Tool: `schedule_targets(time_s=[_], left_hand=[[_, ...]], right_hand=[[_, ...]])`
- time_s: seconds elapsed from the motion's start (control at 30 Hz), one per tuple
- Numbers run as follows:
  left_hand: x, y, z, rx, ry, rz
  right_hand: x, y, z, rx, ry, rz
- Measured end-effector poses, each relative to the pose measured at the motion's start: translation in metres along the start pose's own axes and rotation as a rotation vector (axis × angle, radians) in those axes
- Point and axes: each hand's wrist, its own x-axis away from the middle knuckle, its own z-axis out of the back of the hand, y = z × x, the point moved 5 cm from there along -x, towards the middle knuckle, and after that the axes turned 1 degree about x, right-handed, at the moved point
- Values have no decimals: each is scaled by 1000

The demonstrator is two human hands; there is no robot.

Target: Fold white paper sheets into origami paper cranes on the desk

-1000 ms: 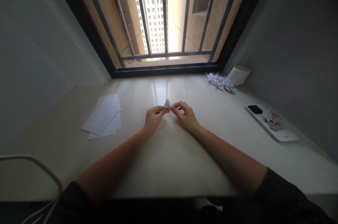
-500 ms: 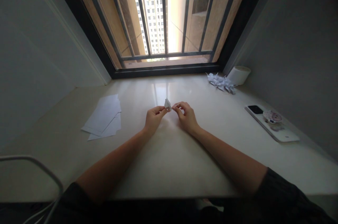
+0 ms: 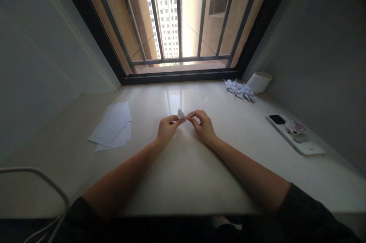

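Note:
A small piece of folded white paper (image 3: 180,113) is held up over the middle of the pale sill. My left hand (image 3: 168,128) pinches it from the left between thumb and fingers. From the right, my right hand (image 3: 202,124) closes thumb and forefinger on the paper's right edge. The fingertips of both hands nearly meet there, and they cover the paper's lower part.
Loose white paper sheets (image 3: 111,126) lie to the left. Several folded paper pieces (image 3: 239,90) are heaped at the back right beside a white roll (image 3: 259,82). A phone (image 3: 296,134) lies on the right. A cable (image 3: 37,172) loops at the lower left. Behind stands a barred window (image 3: 180,79).
The folded paper has tipped lower and to the left, so less of it stands up above the fingers. Both hands have stayed almost in place, still pinching.

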Motion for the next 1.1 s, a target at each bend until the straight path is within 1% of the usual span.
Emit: schedule_targets(time_s=[0.17, 0.33, 0.63, 0.8, 0.87, 1.0, 1.1], left_hand=[[-2, -3, 1, 17, 9, 0], [-2, -2, 0, -47, -26, -36], [-3, -3, -1, -97, -29, -70], [-2, -4, 0, -104, -9, -76], [-2, -4, 1, -92, 7, -68], [-2, -4, 2, -60, 37, -54], [-1, -2, 1, -79, 26, -64]], right_hand=[[1, 4, -1, -42, 13, -55], [2, 1, 1, -42, 26, -33], [2, 0, 0, -47, 0, -47], [2, 0, 1, -27, -3, -37], [1, 2, 2, -21, 12, -58], [-1, 10, 9, -24, 98, -154], [-1, 15, 9, -33, 92, -192]])
